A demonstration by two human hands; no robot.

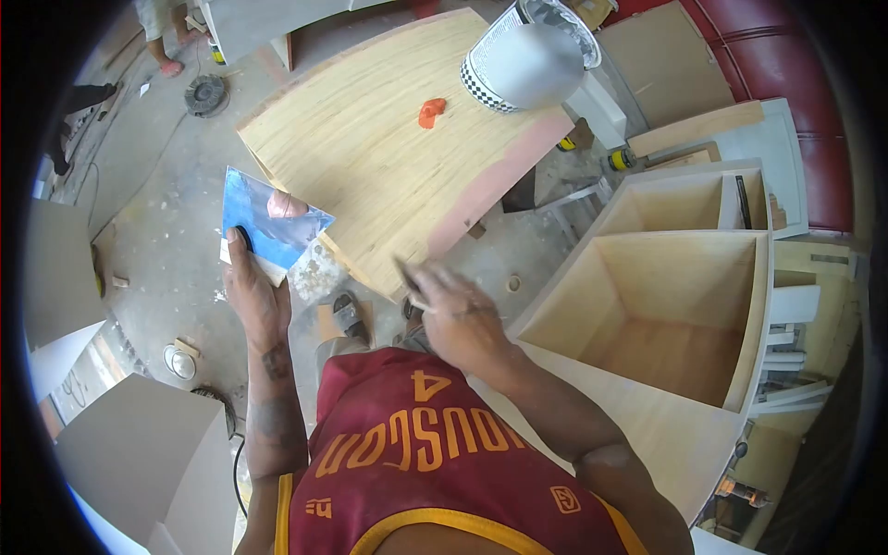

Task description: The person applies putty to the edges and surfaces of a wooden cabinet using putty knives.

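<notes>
My left hand [252, 282] is closed on a flat board [268, 227] with a blue, glossy face and a pinkish patch on it; the thumb lies over its near edge. A thin dark tool [408, 280], partly blurred, is in my closed right hand [455, 305], above the near end of a pale wooden panel [370, 157]. An orange-red smear of paste [431, 113] lies on the panel. At the panel's far right corner stands a large can [490, 69] with a checkered band, partly hidden by a grey blur. A pinkish strip runs along the panel's right edge.
An open wooden cabinet [661, 305] with compartments stands at the right. White boxes [148, 453] are at the lower left. On the floor lie a dark round coil [206, 95] and a cable. People's legs [166, 37] show at the upper left. A red padded surface [786, 83] is behind.
</notes>
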